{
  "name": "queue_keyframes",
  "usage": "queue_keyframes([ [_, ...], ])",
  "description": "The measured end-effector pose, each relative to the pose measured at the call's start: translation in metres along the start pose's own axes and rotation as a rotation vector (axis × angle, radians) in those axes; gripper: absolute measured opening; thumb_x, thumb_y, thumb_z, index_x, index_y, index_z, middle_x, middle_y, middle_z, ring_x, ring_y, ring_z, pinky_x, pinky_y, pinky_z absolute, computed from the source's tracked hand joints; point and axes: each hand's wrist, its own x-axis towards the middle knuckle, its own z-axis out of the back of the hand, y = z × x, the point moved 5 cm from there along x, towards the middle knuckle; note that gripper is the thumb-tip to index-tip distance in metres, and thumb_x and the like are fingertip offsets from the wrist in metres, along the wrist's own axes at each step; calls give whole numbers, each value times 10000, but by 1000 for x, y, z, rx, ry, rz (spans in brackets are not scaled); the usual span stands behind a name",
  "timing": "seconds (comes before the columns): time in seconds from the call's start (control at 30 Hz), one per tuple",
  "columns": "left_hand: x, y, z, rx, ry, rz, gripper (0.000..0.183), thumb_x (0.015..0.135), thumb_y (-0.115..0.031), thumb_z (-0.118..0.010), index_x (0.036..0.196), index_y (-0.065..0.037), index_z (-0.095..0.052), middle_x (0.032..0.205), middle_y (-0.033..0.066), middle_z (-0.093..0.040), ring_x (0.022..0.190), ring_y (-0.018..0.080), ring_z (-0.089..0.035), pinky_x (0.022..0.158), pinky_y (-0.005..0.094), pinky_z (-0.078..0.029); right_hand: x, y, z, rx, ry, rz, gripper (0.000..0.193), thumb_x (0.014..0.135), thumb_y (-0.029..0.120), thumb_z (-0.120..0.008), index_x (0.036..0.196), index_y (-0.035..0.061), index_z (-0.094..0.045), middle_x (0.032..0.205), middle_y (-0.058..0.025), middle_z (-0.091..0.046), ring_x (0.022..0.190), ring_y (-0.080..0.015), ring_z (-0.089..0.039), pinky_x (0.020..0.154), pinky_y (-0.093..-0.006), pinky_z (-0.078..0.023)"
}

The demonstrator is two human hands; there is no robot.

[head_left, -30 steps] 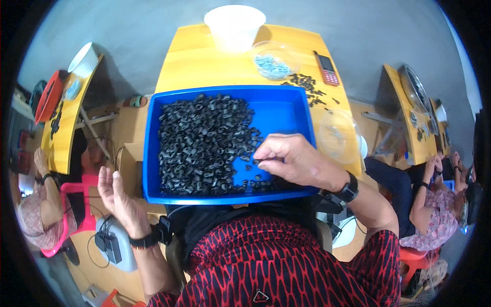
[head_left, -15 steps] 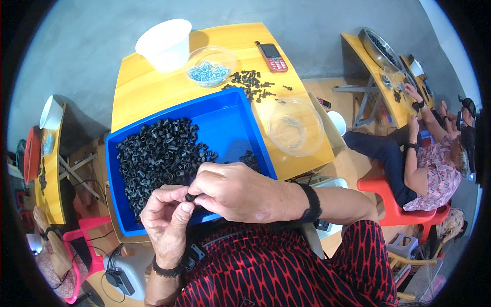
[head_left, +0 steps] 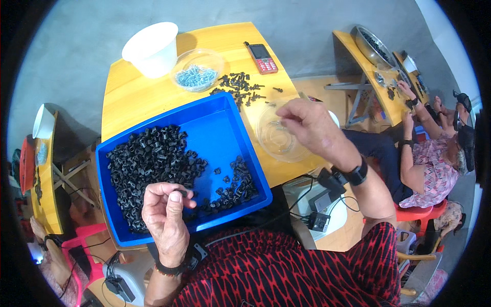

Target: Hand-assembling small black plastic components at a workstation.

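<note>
My left hand is above the near edge of a blue plastic tray, thumb and fingers pinched on a small black plastic part. A large heap of similar black plastic parts fills the tray's left side, with a smaller scatter near its right front corner. To the right, my right hand hovers over a clear round bowl, its fingertips drawn together. Whatever they may hold is too small to make out. A few small metallic pieces lie in that bowl.
On the yellow table stand a white tub and a clear bowl of bluish screws. Assembled black pieces lie near a red keypad phone. A co-worker sits at another table on the right; black adapters rest below.
My right hand has left my left hand and moved right and forward to the clear bowl. The left hand stays over the tray with its black part. The view has shifted slightly.
</note>
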Motion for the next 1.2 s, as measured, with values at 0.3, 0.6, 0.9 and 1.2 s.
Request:
queue_keyframes([
  [0.3,-1,1,2,201,8,35,183,967,-182,-660,1031,-27,-587,875,27,-605,747,91,-595,651,224,-514,-6,-19,-24,-295,589,25,91,784,65,-668,847,0,-678,809,-191,-669,798,-363,-658,710,-423,-509],
  [0.6,0,3,2,236,8,54,208,966,-175,-658,1078,-10,-601,885,6,-580,757,73,-579,681,218,-508,-5,-27,-44,-290,643,59,53,766,42,-635,789,6,-666,760,-219,-639,741,-400,-629,670,-441,-493],
  [0.9,1,2,0,169,-56,51,289,931,-171,-704,1133,1,-590,880,5,-573,777,92,-577,682,227,-484,2,-31,-22,687,381,-385,101,926,89,-676,953,3,-632,859,-75,-699,734,-127,-677,613,-267,-529],
  [1.2,1,4,5,152,1,47,195,918,-116,-711,1062,-19,-625,916,-7,-608,796,65,-562,728,206,-466,-7,10,-45,1135,305,-301,177,963,42,-625,1121,-36,-631,960,-144,-710,810,-202,-722,706,-296,-606],
])
